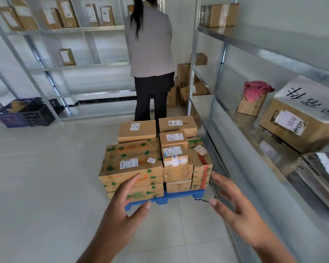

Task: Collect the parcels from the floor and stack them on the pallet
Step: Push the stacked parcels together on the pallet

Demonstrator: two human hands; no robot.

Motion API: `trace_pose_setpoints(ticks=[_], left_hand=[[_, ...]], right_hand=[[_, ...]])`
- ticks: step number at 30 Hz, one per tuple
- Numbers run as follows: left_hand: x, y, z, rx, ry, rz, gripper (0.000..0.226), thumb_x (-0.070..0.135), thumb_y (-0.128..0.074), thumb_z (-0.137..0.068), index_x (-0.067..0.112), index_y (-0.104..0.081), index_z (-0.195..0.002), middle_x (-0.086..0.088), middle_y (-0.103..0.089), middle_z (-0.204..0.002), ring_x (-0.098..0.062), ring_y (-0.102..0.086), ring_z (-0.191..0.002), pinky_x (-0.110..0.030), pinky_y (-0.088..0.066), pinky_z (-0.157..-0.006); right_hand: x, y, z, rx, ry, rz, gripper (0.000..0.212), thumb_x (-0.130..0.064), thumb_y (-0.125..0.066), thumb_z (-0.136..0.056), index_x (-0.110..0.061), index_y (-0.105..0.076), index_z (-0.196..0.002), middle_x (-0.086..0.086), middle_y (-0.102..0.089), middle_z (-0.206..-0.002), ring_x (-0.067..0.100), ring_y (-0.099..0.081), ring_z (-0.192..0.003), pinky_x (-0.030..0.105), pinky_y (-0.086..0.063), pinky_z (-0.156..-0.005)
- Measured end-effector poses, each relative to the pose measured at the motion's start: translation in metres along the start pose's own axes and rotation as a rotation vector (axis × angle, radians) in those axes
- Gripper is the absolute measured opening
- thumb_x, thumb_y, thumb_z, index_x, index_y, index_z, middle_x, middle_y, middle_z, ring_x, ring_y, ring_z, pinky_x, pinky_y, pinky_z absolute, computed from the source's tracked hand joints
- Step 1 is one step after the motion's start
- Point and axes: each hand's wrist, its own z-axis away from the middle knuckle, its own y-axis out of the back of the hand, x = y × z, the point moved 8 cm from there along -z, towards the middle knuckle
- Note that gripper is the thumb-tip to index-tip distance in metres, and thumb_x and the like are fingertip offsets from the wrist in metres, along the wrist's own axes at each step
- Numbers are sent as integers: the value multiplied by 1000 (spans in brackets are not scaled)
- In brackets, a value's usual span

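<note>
Parcels (152, 160) sit stacked on the blue pallet (179, 196) ahead of me, beyond my left hand (122, 205) and right hand (234, 207), both spread wide, palms facing, holding nothing.

Small sticker (151, 160) on green-printed carton (131, 166) — "0935", other labels unreadable

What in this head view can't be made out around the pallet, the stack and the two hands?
- Pallet: only its blue front edge shows; parcels cover the rest.
- Floor behind the stack: hidden by it and by a standing person.
- Parcel label: print too small to read.
- Left hand and right hand: open, empty; forearms cut by bottom edge.
</note>
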Motion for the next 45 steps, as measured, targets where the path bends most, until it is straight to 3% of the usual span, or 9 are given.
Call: trace_pose_setpoints(ticks=[4, 9, 15, 22, 30, 34, 36, 41, 45], left_hand=[[4, -39, -24, 10, 30, -19, 73, 28, -78, -95, 70, -40, -143, 40, -52, -141, 15, -46, -136, -20, -43, -106], [3, -70, -45, 22, 77, -23, 71, 47, -70, -85, 62, -40, -147, 36, -48, -148, 12, -43, -139, -22, -46, -108], [-30, -79, -83, -19, 113, -73, 72, 35, -78, -94, 56, -37, -150, 25, -45, -155, 17, -41, -136, -22, -48, -106], [-94, -105, -171, -31, 198, -50, 69, 29, -79, -93, 59, -40, -141, 16, -50, -154, 6, -46, -136, -34, -51, -110], [-190, -179, -269, 1, 338, -226, 79, 38, -80, -91, 33, -37, -156, 2, -52, -153, -13, -51, -129, -43, -56, -103], [-267, -210, -336, 35, 367, -352, 91, 40, -88, -82, 38, -34, -155, 4, -59, -149, -15, -56, -114, -38, -48, -84], [-308, -226, -367, 9, 398, -361, 103, 42, -92, -77, 38, -28, -157, 5, -58, -151, -18, -58, -122, -36, -44, -87], [-392, -267, -412, -94, 439, -416, 114, 39, -99, -66, 37, -27, -155, -4, -63, -139, -28, -59, -123, -50, -53, -104], [-408, -263, -421, 63, 390, -658, 123, 44, -100, -59, 39, -28, -158, -11, -65, -124, -34, -59, -118, -54, -53, -100]], right_hand=[[33, 34, -15, 13, -9, -25, 63, -40, -71, -91, -62, -45, -144, -32, -45, -153, -2, -42, -145, 11, -36, -112], [57, 50, -38, -20, -28, -4, 64, -36, -69, -92, -64, -44, -144, -35, -46, -150, -4, -42, -143, 10, -39, -109], [72, 48, -78, -15, -64, 15, 63, -35, -69, -92, -67, -44, -141, -35, -47, -150, -4, -43, -143, 9, -38, -108], [116, 43, -131, 7, -183, 96, 54, -60, -65, -93, -68, -42, -141, -38, -44, -150, -9, -45, -140, 15, -40, -110], [279, 8, -198, -119, -385, 64, 64, -43, -71, -88, -50, -43, -145, -43, -46, -144, -10, -47, -137, 10, -39, -109], [382, -13, -250, -151, -438, 75, 69, -67, -68, -85, -57, -38, -145, -32, -44, -150, -9, -46, -135, 18, -39, -111], [427, -26, -281, -164, -454, 84, 70, -73, -64, -80, -60, -38, -143, -32, -44, -148, -4, -48, -135, 24, -40, -111], [513, -54, -344, -202, -441, 82, 65, -57, -66, -81, -77, -29, -131, -55, -34, -130, -19, -47, -121, 8, -41, -92], [561, -69, -368, -198, -487, 140, 85, -33, -60, -80, -44, -25, -157, -16, -37, -159, 8, -39, -143, 29, -54, -93]])
